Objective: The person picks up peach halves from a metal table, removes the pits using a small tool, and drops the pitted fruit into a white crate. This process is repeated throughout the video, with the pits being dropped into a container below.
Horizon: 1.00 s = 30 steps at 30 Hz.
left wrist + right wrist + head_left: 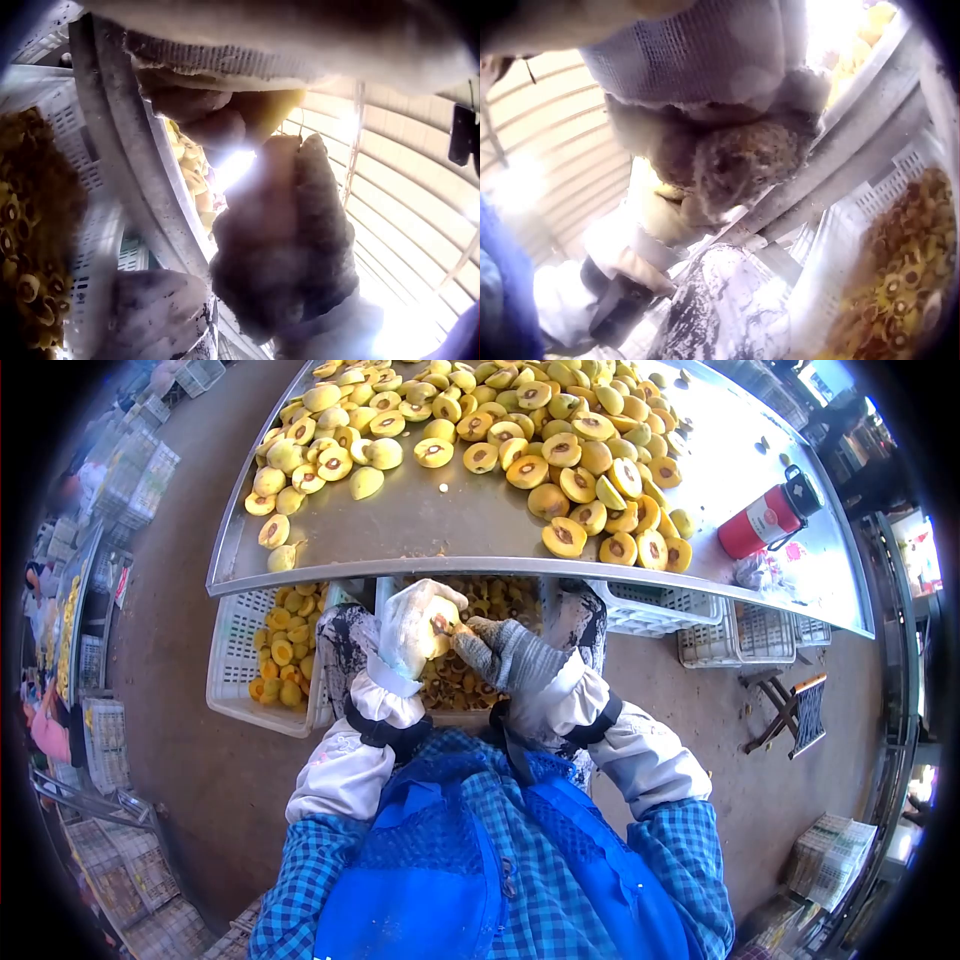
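In the head view my left hand (408, 622), in a white glove, grips a halved yellow peach-like fruit (439, 620) with its cut face and brown pit toward the right. My right hand (515, 657), in a grey knit glove, has its fingers curled close against that cut face. A small thin tool (457, 628) appears between its fingertips and the pit, mostly hidden by the glove. Both hands are over a crate of brown and yellow fruit pieces (455, 685), between the knees. The left wrist view shows the fruit (274, 109) dark under the left fingers.
A metal table (400, 540) in front bears a large heap of halved fruit (560, 450) and a red flask (765, 520). Under its edge, a white crate (235, 660) at left holds yellow halves. More crates (735, 635) and a folding stool (790, 710) stand at right.
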Each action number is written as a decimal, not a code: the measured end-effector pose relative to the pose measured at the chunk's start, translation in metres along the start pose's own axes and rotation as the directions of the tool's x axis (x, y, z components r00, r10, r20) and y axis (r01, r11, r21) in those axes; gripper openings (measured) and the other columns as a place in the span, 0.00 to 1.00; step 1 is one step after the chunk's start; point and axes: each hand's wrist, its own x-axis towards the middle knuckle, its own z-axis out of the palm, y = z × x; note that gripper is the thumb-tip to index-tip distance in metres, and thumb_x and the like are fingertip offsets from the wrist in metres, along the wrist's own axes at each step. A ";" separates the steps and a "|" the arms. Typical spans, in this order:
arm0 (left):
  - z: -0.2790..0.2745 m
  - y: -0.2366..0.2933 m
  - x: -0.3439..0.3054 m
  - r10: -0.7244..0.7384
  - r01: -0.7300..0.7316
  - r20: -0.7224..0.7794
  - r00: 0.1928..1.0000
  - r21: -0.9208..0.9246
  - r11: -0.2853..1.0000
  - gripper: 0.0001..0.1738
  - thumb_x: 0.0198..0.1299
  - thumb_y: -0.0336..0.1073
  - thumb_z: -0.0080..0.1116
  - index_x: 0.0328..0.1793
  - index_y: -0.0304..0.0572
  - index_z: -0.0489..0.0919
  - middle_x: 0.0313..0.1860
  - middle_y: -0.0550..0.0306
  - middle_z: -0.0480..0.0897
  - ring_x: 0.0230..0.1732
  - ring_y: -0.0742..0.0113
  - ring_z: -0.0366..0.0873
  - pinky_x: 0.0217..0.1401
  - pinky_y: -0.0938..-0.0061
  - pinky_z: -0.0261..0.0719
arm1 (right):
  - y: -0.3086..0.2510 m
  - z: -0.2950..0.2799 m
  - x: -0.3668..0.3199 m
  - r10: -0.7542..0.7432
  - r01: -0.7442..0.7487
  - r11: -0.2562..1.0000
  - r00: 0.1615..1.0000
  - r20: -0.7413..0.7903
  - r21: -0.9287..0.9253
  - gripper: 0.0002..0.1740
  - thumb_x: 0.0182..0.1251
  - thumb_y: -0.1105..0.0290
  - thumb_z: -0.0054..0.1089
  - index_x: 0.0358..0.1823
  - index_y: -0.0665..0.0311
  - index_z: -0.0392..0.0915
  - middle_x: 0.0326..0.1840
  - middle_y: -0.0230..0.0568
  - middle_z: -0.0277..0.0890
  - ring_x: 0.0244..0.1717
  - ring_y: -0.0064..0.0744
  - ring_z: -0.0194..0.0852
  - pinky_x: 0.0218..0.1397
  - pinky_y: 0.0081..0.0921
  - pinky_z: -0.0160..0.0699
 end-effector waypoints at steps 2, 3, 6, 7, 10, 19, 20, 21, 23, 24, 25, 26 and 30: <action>0.002 0.009 0.003 0.039 -0.039 0.001 0.999 -0.009 0.999 0.28 0.65 0.49 0.34 0.35 0.29 0.77 0.35 0.49 0.81 0.34 0.66 0.77 0.42 0.76 0.73 | -0.001 0.007 -0.004 -0.070 0.079 0.993 0.993 -0.091 0.092 0.20 0.70 0.57 0.46 0.34 0.68 0.75 0.22 0.44 0.75 0.25 0.33 0.72 0.31 0.32 0.70; 0.002 0.012 0.004 0.058 -0.058 -0.002 0.998 -0.014 0.998 0.29 0.65 0.49 0.35 0.35 0.28 0.77 0.35 0.48 0.81 0.33 0.66 0.77 0.41 0.76 0.73 | -0.001 0.008 -0.005 -0.103 0.121 0.984 0.986 -0.135 0.135 0.20 0.70 0.56 0.45 0.34 0.68 0.75 0.22 0.42 0.75 0.26 0.30 0.71 0.31 0.31 0.69; 0.000 0.003 0.007 0.018 0.007 0.072 0.997 -0.337 0.941 0.29 0.64 0.50 0.40 0.37 0.25 0.77 0.36 0.45 0.80 0.31 0.64 0.77 0.38 0.75 0.74 | -0.006 0.000 -0.006 0.313 -0.365 0.819 0.931 0.187 0.444 0.22 0.71 0.54 0.43 0.34 0.67 0.76 0.20 0.33 0.69 0.23 0.24 0.68 0.25 0.27 0.68; 0.000 0.002 0.007 -0.013 0.054 0.095 0.995 -0.443 0.895 0.29 0.64 0.50 0.41 0.37 0.25 0.77 0.36 0.44 0.80 0.31 0.64 0.77 0.38 0.75 0.74 | -0.007 0.000 -0.006 0.360 -0.433 0.747 0.901 0.241 0.504 0.22 0.71 0.54 0.43 0.33 0.66 0.76 0.19 0.31 0.68 0.23 0.23 0.68 0.24 0.26 0.68; 0.002 0.003 0.010 -0.042 0.056 0.041 0.998 -0.438 0.897 0.28 0.64 0.50 0.41 0.40 0.25 0.77 0.36 0.44 0.80 0.32 0.64 0.78 0.37 0.75 0.75 | 0.011 0.013 -0.006 -0.059 0.069 0.985 0.996 -0.067 0.158 0.19 0.71 0.56 0.44 0.32 0.65 0.73 0.18 0.33 0.68 0.20 0.25 0.66 0.23 0.25 0.67; 0.035 0.015 -0.002 -0.443 0.089 -0.426 0.789 -0.634 0.768 0.19 0.63 0.47 0.52 0.35 0.34 0.78 0.27 0.53 0.80 0.22 0.67 0.77 0.24 0.77 0.77 | 0.036 0.034 0.001 -0.466 0.441 0.871 0.881 -0.080 -0.217 0.21 0.58 0.76 0.50 0.53 0.75 0.66 0.40 0.58 0.73 0.39 0.57 0.73 0.40 0.40 0.75; 0.037 0.012 0.000 -0.418 0.069 -0.446 0.791 -0.615 0.786 0.18 0.64 0.44 0.52 0.32 0.34 0.78 0.22 0.57 0.77 0.18 0.72 0.71 0.20 0.80 0.70 | 0.039 0.040 -0.002 -0.637 0.508 0.697 0.763 -0.111 -0.506 0.21 0.55 0.76 0.50 0.52 0.75 0.67 0.42 0.62 0.71 0.40 0.58 0.73 0.41 0.41 0.75; 0.038 0.010 0.003 -0.389 0.043 -0.469 0.793 -0.594 0.804 0.17 0.65 0.41 0.53 0.29 0.33 0.78 0.17 0.61 0.74 0.14 0.77 0.66 0.17 0.83 0.63 | 0.033 0.037 -0.006 -0.576 0.484 0.731 0.816 -0.055 -0.481 0.22 0.53 0.77 0.51 0.51 0.75 0.67 0.44 0.63 0.70 0.42 0.59 0.72 0.44 0.41 0.75; 0.042 0.010 -0.001 -0.303 0.016 -0.486 0.820 -0.509 0.860 0.17 0.65 0.40 0.53 0.30 0.31 0.78 0.17 0.63 0.74 0.16 0.80 0.65 0.19 0.85 0.61 | 0.019 0.033 -0.012 -0.269 0.264 0.959 0.962 -0.034 -0.106 0.21 0.53 0.76 0.51 0.50 0.75 0.68 0.43 0.62 0.71 0.41 0.59 0.72 0.44 0.41 0.75; 0.045 0.006 -0.003 -0.276 -0.003 -0.473 0.837 -0.507 0.862 0.17 0.65 0.40 0.53 0.31 0.30 0.78 0.18 0.63 0.74 0.16 0.80 0.66 0.19 0.85 0.62 | 0.023 0.033 -0.012 -0.195 0.194 0.981 0.980 -0.030 -0.029 0.17 0.56 0.75 0.50 0.48 0.74 0.69 0.41 0.60 0.73 0.39 0.57 0.73 0.41 0.40 0.75; 0.046 0.004 -0.004 -0.247 -0.021 -0.458 0.854 -0.504 0.863 0.17 0.64 0.40 0.53 0.31 0.30 0.78 0.19 0.63 0.75 0.17 0.81 0.66 0.20 0.85 0.63 | 0.025 0.032 -0.012 -0.120 0.121 0.991 0.992 -0.027 0.048 0.14 0.58 0.74 0.49 0.45 0.73 0.71 0.39 0.57 0.74 0.38 0.54 0.73 0.39 0.39 0.74; 0.045 0.005 -0.007 -0.242 0.019 -0.431 0.869 -0.460 0.888 0.17 0.64 0.40 0.54 0.32 0.30 0.79 0.22 0.60 0.78 0.19 0.81 0.68 0.22 0.86 0.64 | 0.024 0.027 -0.015 -0.021 0.021 1.000 0.998 0.059 0.008 0.12 0.63 0.71 0.48 0.43 0.71 0.73 0.37 0.54 0.75 0.37 0.47 0.74 0.38 0.35 0.74; 0.041 0.020 -0.009 -0.351 0.129 -0.275 0.895 -0.595 0.794 0.24 0.64 0.48 0.52 0.29 0.32 0.80 0.22 0.52 0.80 0.16 0.71 0.75 0.20 0.82 0.72 | 0.030 0.026 -0.023 0.289 -0.410 0.550 0.911 0.295 0.727 0.21 0.67 0.49 0.50 0.36 0.61 0.75 0.26 0.31 0.73 0.24 0.21 0.67 0.25 0.21 0.66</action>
